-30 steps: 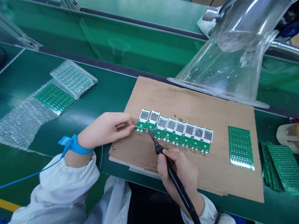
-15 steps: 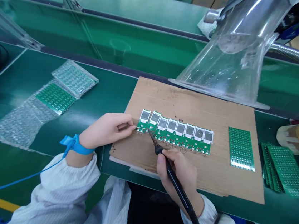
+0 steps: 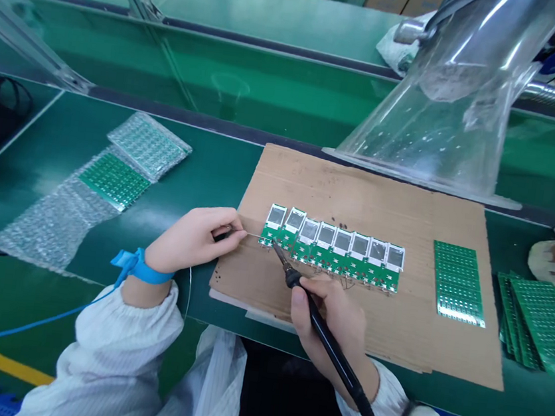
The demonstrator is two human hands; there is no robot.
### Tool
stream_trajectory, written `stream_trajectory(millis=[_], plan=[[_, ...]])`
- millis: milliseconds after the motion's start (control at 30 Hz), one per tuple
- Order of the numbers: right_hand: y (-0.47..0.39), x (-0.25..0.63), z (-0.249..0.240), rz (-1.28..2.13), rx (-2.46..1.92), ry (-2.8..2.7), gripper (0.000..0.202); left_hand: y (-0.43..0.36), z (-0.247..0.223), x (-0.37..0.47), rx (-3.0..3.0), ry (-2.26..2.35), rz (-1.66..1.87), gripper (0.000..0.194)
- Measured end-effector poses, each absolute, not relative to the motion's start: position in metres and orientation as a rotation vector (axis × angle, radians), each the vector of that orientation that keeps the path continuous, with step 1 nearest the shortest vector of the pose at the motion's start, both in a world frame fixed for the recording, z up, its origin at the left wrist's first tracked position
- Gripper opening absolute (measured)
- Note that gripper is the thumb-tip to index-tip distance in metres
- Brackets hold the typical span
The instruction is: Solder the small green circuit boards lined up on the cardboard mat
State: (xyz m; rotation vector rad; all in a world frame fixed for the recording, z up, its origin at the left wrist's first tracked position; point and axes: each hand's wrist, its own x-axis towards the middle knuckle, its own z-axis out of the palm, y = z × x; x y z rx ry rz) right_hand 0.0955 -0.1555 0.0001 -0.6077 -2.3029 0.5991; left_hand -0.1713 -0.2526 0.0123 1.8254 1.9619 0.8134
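At cardboard point(image 3: 442, 347) — left hand point(image 3: 196, 237) pinching thin wire point(image 3: 254, 235); right hand point(image 3: 346, 317) grip closed round soldering iron point(image 3: 331, 341).

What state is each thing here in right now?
Left hand: pinching thin wire.
Right hand: gripping soldering iron.
Screen boards: lined up on cardboard.
Lone green panel: lying flat.
Stacked panels: fanned out, overlapping.
Bubble wrap: spread out.
Blue wrist strap: fastened.

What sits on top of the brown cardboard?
A row of small green boards with white-framed screens, and a separate green panel to its right. The right hand and soldering iron hide part of the cardboard; what lies behind them cannot be seen.
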Motion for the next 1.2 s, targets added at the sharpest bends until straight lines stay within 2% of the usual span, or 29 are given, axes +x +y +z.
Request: stream_trajectory(millis=[833,1033,1200], plan=[[-0.1555,0.0983,-0.0034,0.548,-0.542,-2.375,0.002,-0.2493,0.0055,-0.1658,1.817,1.88,0.768,0.031],[-0.1564,0.0987,-0.005,0.541,-0.571,-2.384,0.003,-0.2509,0.0047,-0.168,1.801,1.897,0.79,0.025],[-0.1563,0.0967,-0.0026,0.535,-0.567,-2.361,0.005,-0.2504,0.0037,-0.1666,1.818,1.89,0.788,0.032]])
